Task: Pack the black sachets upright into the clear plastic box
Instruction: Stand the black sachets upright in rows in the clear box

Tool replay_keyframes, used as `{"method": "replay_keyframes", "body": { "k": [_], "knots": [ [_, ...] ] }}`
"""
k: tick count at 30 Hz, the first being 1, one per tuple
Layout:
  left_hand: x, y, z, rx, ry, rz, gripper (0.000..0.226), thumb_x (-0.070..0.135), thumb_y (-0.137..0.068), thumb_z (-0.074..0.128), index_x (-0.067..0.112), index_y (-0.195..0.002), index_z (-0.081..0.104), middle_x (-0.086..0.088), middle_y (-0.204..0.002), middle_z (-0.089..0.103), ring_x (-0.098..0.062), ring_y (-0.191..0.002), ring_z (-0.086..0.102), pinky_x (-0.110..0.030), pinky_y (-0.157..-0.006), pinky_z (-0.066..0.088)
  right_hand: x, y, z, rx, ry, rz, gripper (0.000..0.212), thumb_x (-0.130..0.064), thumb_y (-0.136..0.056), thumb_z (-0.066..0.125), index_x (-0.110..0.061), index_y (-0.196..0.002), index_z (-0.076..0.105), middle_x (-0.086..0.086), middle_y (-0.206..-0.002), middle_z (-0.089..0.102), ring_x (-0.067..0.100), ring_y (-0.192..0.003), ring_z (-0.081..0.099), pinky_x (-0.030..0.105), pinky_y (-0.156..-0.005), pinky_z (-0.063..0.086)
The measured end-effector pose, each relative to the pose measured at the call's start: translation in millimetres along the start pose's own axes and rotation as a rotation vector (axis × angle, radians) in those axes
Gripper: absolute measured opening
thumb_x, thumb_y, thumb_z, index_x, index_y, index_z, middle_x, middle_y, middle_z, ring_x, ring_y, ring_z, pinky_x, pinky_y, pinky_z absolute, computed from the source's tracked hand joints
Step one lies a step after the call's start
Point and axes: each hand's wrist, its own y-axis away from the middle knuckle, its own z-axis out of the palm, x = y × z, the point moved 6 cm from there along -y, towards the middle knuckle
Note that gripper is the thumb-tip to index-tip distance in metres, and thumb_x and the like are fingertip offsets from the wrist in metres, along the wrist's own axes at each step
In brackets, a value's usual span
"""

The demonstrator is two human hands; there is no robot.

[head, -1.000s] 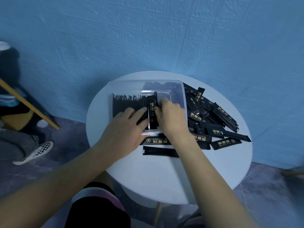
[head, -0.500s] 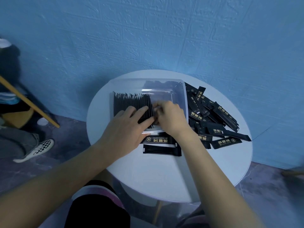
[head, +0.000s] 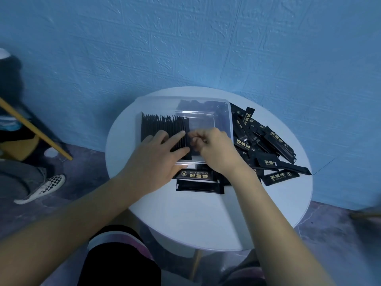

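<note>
On round white tabletop (head: 206,219): clear plastic box (head: 227,112), set toward far side. Row of black sachets (head: 162,126) stands upright in left part of box. Left hand (head: 156,162): grip spread, fingers straight, pressing on right end of row. Right hand (head: 216,149) just beside last sachet, fingers curled; cannot tell whether grip pinches anything. Loose sachet pile (head: 268,145) lies right of box. Two flat sachets (head: 199,186) lie just in front of box.

Left hand (head: 156,159): palm down, fingers straight, spread, pointing forward. Right hand (head: 214,150): knuckles up, fingers curled inward toward left fingertips; grip unclear. Left forearm (head: 82,213), right forearm (head: 268,213): bare, extended, converging ahead.
</note>
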Motion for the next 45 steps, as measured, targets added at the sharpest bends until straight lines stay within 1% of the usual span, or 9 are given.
{"method": "replay_keyframes", "body": {
  "k": [4, 7, 11, 13, 18, 22, 29, 38, 45],
  "knots": [
    [-1.1, -0.7, -1.7, 0.019, 0.016, -0.009, 0.042, 0.048, -0.092, 0.055, 0.023, -0.124, 0.068, -0.007, -0.145, 0.054, -0.033, -0.102, 0.053, -0.044, -0.072, 0.050, -12.5, 25.6, -19.8, 0.135, -0.076, -0.109, 0.023, -0.020, -0.098, 0.056, -0.027, -0.110, 0.075, -0.011, -0.088, 0.075, 0.006, -0.082, 0.068, 0.032, -0.082, 0.055],
    [-3.7, -2.3, -1.3, 0.015, 0.007, -0.022, 0.043, 0.049, -0.095, 0.046, 0.024, -0.123, 0.068, -0.006, -0.146, 0.054, -0.032, -0.102, 0.053, -0.042, -0.072, 0.050, -15.6, 52.7, -28.9, 0.166, -0.076, -0.160, 0.019, -0.019, -0.096, 0.059, -0.028, -0.099, 0.075, -0.015, -0.078, 0.071, 0.004, -0.069, 0.062, 0.026, -0.069, 0.051],
    [-5.3, -3.7, -0.5, 0.013, 0.015, -0.020, 0.039, 0.047, -0.094, 0.053, 0.024, -0.122, 0.068, -0.006, -0.146, 0.054, -0.033, -0.102, 0.053, -0.042, -0.072, 0.050, -2.2, 76.0, -7.5, -0.111, 0.160, -0.162, 0.014, -0.021, -0.092, 0.061, -0.029, -0.093, 0.072, -0.013, -0.086, 0.071, 0.009, -0.077, 0.063, 0.034, -0.079, 0.053],
    [-6.8, -3.8, 0.3, 0.012, 0.018, -0.025, 0.039, 0.046, -0.093, 0.058, 0.024, -0.124, 0.067, -0.006, -0.147, 0.053, -0.032, -0.103, 0.053, -0.043, -0.073, 0.050, 3.9, 78.6, 2.3, -0.147, 0.288, -0.175, 0.014, -0.024, -0.090, 0.064, -0.030, -0.100, 0.071, -0.015, -0.099, 0.065, 0.012, -0.088, 0.061, 0.035, -0.082, 0.051],
    [-6.3, -4.0, 1.9, 0.007, 0.022, -0.031, 0.041, 0.047, -0.093, 0.056, 0.024, -0.126, 0.066, -0.006, -0.148, 0.052, -0.032, -0.104, 0.052, -0.044, -0.073, 0.051, 12.1, 75.4, 15.3, -0.177, 0.374, -0.155, 0.053, -0.036, -0.087, 0.072, -0.030, -0.136, 0.054, -0.012, -0.126, 0.053, 0.020, -0.114, 0.055, 0.038, -0.091, 0.047],
    [-6.3, -3.8, 0.8, 0.019, 0.023, -0.028, 0.040, 0.047, -0.094, 0.058, 0.024, -0.125, 0.067, -0.006, -0.147, 0.052, -0.031, -0.103, 0.052, -0.042, -0.073, 0.049, 14.0, 71.4, 17.1, -0.175, 0.387, -0.159, 0.053, -0.030, -0.090, 0.068, -0.029, -0.141, 0.051, -0.007, -0.120, 0.056, 0.021, -0.116, 0.052, 0.038, -0.092, 0.047],
    [-6.4, -3.8, 2.3, 0.018, 0.019, -0.024, 0.039, 0.046, -0.093, 0.060, 0.024, -0.124, 0.067, -0.006, -0.147, 0.052, -0.032, -0.103, 0.052, -0.042, -0.072, 0.049, 12.2, 70.2, 16.5, -0.119, 0.395, -0.204, 0.026, -0.028, -0.091, 0.061, -0.030, -0.116, 0.067, -0.008, -0.098, 0.059, 0.018, -0.100, 0.050, 0.036, -0.083, 0.048],
    [-6.5, -4.5, 2.8, 0.011, 0.018, -0.025, 0.041, 0.048, -0.094, 0.056, 0.023, -0.125, 0.068, -0.007, -0.147, 0.053, -0.031, -0.103, 0.053, -0.042, -0.072, 0.051, 7.1, 67.6, 18.1, -0.191, 0.376, -0.198, 0.018, -0.023, -0.090, 0.066, -0.029, -0.103, 0.057, -0.007, -0.093, 0.055, 0.017, -0.099, 0.043, 0.037, -0.084, 0.046],
    [-6.5, -4.3, 2.2, 0.011, 0.023, -0.028, 0.041, 0.048, -0.094, 0.056, 0.024, -0.125, 0.067, -0.006, -0.147, 0.053, -0.032, -0.102, 0.053, -0.043, -0.072, 0.050, 5.7, 72.4, 21.4, -0.153, 0.442, -0.253, 0.033, -0.016, -0.090, 0.061, -0.024, -0.121, 0.053, -0.002, -0.104, 0.054, 0.022, -0.103, 0.044, 0.037, -0.086, 0.046]
  ]
}}
